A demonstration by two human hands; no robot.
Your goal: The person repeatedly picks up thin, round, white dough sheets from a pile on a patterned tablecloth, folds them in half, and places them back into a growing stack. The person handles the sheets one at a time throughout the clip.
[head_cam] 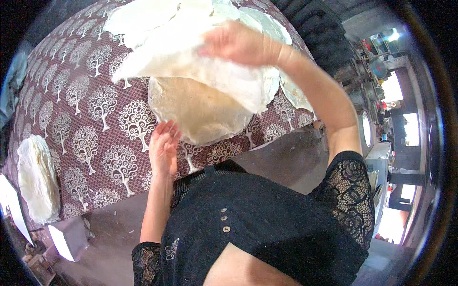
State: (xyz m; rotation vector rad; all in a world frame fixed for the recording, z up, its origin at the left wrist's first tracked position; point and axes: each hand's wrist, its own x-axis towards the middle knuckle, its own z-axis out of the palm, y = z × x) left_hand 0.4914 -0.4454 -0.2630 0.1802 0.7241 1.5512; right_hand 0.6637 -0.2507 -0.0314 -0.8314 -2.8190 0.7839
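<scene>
Thin, round, pale translucent sheets lie overlapping on a table covered with a tree-patterned cloth (136, 119). Nearest me is a tan round sheet (204, 107), partly under a whitish sheet (229, 80) with a ragged edge. My left hand (165, 143) is palm up, fingers slightly curled, at the left edge of the tan sheet; it holds nothing visible. Above the whitish sheet my right hand (236, 43) is blurred by motion, with its fingers bent; whether it pinches a sheet cannot be told.
A folded stack of similar pale sheets (38, 178) lies at the cloth's left end. Below the table's left corner stands a white box-like object (68, 239). Cluttered shelves (368, 78) and bright openings line the far right.
</scene>
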